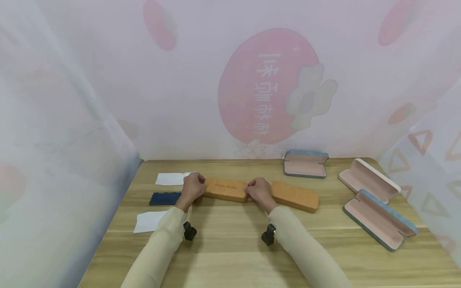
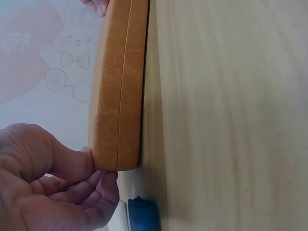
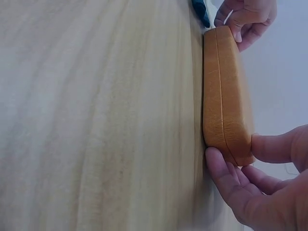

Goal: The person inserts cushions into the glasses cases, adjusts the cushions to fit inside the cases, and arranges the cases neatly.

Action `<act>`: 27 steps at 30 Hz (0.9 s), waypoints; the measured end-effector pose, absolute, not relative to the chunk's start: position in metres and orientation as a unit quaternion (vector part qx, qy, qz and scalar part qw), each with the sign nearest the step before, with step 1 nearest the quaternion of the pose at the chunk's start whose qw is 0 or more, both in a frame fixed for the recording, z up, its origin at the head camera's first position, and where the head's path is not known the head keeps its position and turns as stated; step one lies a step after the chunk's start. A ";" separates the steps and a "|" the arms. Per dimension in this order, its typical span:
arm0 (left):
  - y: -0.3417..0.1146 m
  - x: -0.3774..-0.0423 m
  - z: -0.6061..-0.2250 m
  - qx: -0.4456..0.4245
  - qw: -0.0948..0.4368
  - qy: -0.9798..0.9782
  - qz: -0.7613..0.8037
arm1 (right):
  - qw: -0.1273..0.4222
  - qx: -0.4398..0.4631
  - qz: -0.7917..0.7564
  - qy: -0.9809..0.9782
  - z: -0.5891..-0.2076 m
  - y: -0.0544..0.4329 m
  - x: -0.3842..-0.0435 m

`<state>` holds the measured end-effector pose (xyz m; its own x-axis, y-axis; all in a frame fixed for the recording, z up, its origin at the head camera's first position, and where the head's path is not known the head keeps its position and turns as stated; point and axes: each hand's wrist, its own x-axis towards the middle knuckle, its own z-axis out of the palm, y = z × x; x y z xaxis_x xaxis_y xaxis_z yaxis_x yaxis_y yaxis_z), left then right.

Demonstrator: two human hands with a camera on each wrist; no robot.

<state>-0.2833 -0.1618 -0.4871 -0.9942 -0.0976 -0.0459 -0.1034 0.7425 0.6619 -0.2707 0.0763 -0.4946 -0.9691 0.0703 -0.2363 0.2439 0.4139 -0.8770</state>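
Note:
An orange-brown glasses case (image 1: 225, 189) lies closed on the wooden table, dark lettering on its lid. My left hand (image 1: 193, 186) grips its left end between thumb and fingers. At the opposite end, my right hand (image 1: 260, 191) pinches the case the same way. In the left wrist view the seam runs along the case's long side (image 2: 122, 91), with the thumb on the lid and the fingertips at the end. The right wrist view has the thumb on top of the case (image 3: 226, 96) and fingers low at its end. A second orange-brown case (image 1: 294, 196) sits just right of my right hand.
On the left lie a white cloth (image 1: 171, 179), a folded navy cloth (image 1: 163, 198) and another white cloth (image 1: 148, 221). To the right stand three open glasses cases with pink linings: a blue one (image 1: 305, 169) at the back, a white-lidded one (image 1: 361, 180) and a blue one (image 1: 376, 222).

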 end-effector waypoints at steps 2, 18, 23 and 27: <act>-0.163 -0.288 -0.487 -0.051 0.005 0.934 0.354 | 0.081 0.093 -0.539 0.833 -0.496 0.075 -0.273; -0.171 -0.317 -0.489 -0.054 -0.021 0.934 0.351 | 0.084 0.115 -0.545 0.826 -0.495 0.056 -0.298; -0.173 -0.325 -0.492 -0.058 -0.034 0.932 0.357 | 0.078 0.128 -0.539 0.829 -0.499 0.052 -0.307; -0.171 -0.334 -0.495 -0.071 -0.031 0.928 0.365 | 0.072 0.130 -0.545 0.825 -0.501 0.051 -0.312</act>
